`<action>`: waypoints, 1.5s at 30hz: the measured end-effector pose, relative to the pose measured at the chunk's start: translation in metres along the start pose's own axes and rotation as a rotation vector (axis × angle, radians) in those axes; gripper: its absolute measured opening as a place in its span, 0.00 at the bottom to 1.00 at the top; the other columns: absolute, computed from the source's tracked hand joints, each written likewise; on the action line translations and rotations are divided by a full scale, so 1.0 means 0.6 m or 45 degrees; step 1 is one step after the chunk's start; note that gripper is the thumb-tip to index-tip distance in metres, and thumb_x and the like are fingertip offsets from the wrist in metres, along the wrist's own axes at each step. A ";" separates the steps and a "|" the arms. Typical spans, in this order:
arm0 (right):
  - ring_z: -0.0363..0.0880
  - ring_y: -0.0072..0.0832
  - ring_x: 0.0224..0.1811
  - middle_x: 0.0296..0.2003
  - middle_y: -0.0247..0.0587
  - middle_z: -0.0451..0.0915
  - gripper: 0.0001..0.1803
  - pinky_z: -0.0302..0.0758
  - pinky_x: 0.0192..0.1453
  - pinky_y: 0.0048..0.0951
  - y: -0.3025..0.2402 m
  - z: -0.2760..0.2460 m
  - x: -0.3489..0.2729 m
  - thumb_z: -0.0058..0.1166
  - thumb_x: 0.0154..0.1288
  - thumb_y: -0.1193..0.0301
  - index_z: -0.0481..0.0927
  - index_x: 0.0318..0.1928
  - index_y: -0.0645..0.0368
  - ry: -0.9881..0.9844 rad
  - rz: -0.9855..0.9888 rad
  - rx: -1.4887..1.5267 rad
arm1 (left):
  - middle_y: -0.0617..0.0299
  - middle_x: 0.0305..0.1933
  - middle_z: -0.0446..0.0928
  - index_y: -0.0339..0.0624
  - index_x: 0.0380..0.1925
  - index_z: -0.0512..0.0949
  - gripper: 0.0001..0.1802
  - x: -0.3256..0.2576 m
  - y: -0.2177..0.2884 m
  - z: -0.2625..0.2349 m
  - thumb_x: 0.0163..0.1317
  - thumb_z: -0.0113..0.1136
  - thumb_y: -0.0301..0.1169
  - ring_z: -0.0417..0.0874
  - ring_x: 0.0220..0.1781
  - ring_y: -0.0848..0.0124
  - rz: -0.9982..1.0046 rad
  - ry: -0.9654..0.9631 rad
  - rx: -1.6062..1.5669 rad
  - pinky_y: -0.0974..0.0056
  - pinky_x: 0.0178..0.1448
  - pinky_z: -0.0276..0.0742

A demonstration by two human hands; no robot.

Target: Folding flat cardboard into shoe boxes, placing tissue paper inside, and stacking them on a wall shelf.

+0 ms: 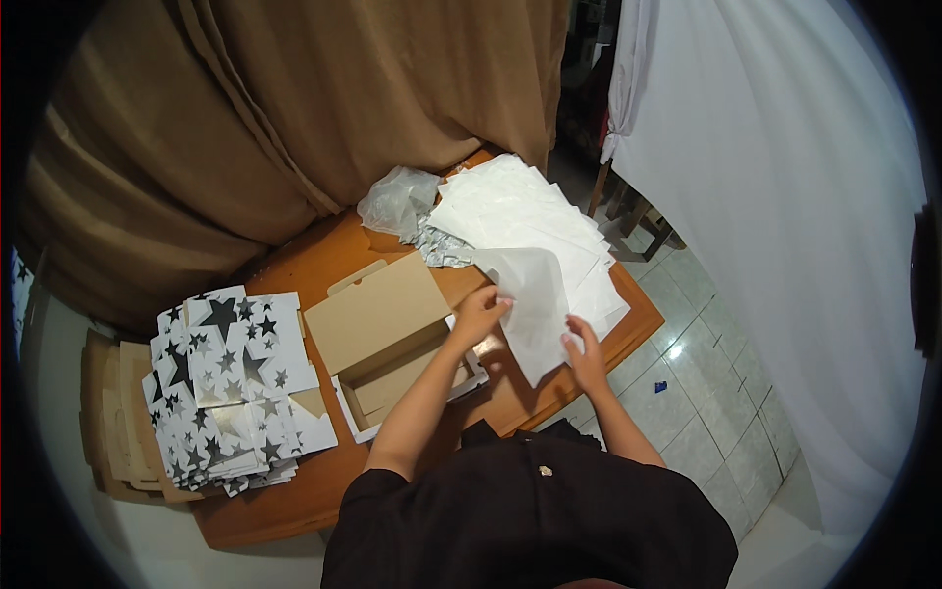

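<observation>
Lying at the table's [294, 491] left end is a stack of star-printed flat boxes [231, 388], and just right of it an open brown box [392, 339] sits near the middle. Right of the box, the left hand [478, 316] and right hand [586, 355] each pinch an edge of one white sheet [535, 309], held just above the near right edge. Behind it lie a stack of sheets [520, 221] and a crumpled bag [397, 201].

Bare surface [324, 250] lay open only behind the open cardboard box [392, 339], hemmed by the star-printed stack [231, 388] at the left, the crumpled plastic bag [397, 201] and white sheet pile [520, 221] beyond, and the curtain [294, 108] behind.
</observation>
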State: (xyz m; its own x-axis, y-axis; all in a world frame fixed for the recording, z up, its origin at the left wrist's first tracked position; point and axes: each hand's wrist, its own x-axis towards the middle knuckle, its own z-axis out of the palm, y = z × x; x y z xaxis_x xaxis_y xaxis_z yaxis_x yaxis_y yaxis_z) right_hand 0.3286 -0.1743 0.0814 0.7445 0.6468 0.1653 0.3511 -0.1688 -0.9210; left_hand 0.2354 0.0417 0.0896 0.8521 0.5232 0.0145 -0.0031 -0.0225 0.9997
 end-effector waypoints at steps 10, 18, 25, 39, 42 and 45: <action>0.72 0.21 0.35 0.33 0.37 0.75 0.27 0.70 0.42 0.23 0.026 0.104 0.024 0.58 0.61 0.63 0.67 0.56 0.65 -0.499 0.476 0.317 | 0.63 0.34 0.79 0.35 0.41 0.75 0.14 -0.187 0.041 -0.205 0.57 0.64 0.28 0.77 0.31 0.80 -0.115 0.510 -0.251 0.77 0.33 0.71; 0.72 0.15 0.25 0.24 0.30 0.76 0.07 0.68 0.30 0.17 0.037 0.185 -0.007 0.57 0.59 0.71 0.77 0.32 0.63 -0.620 0.373 0.385 | 0.58 0.35 0.81 0.29 0.46 0.72 0.16 -0.313 -0.019 -0.270 0.58 0.59 0.22 0.79 0.34 0.77 -0.254 0.901 0.015 0.74 0.37 0.74; 0.73 0.33 0.47 0.43 0.43 0.76 0.18 0.69 0.54 0.32 -0.106 0.201 -0.038 0.61 0.54 0.71 0.75 0.45 0.63 -0.403 -0.174 0.188 | 0.54 0.33 0.80 0.33 0.60 0.59 0.29 -0.341 0.061 -0.277 0.58 0.57 0.20 0.80 0.33 0.76 0.063 0.973 -0.017 0.74 0.35 0.75; 0.56 0.45 0.68 0.67 0.54 0.51 0.63 0.53 0.68 0.47 -0.268 0.262 -0.077 0.65 0.45 0.45 0.37 0.71 0.52 -1.239 -0.080 1.069 | 0.57 0.40 0.72 0.42 0.65 0.50 0.35 -0.333 0.240 -0.174 0.60 0.52 0.17 0.74 0.27 0.81 0.516 1.149 0.125 0.81 0.27 0.67; 0.55 0.41 0.68 0.67 0.52 0.49 0.65 0.52 0.70 0.41 -0.297 0.241 -0.079 0.65 0.45 0.46 0.31 0.71 0.51 -1.344 0.084 1.278 | 0.54 0.44 0.73 0.42 0.65 0.51 0.33 -0.319 0.261 -0.151 0.62 0.53 0.23 0.76 0.29 0.80 0.500 0.934 -0.002 0.80 0.30 0.69; 0.61 0.35 0.64 0.63 0.47 0.58 0.54 0.61 0.65 0.37 -0.262 0.250 -0.081 0.63 0.52 0.56 0.42 0.70 0.56 -1.119 -0.001 1.298 | 0.51 0.48 0.74 0.43 0.66 0.50 0.32 -0.289 0.243 -0.133 0.66 0.49 0.36 0.80 0.39 0.73 0.554 0.652 -0.127 0.73 0.40 0.72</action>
State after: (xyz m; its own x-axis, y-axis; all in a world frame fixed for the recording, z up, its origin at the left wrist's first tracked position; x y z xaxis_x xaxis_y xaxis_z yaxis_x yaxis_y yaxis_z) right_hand 0.1520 -0.0679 0.1650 0.0013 0.9706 0.2405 -0.5105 0.2075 -0.8345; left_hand 0.0455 0.0155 0.2345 0.4073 0.8221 0.3979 -0.3587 -0.2566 0.8975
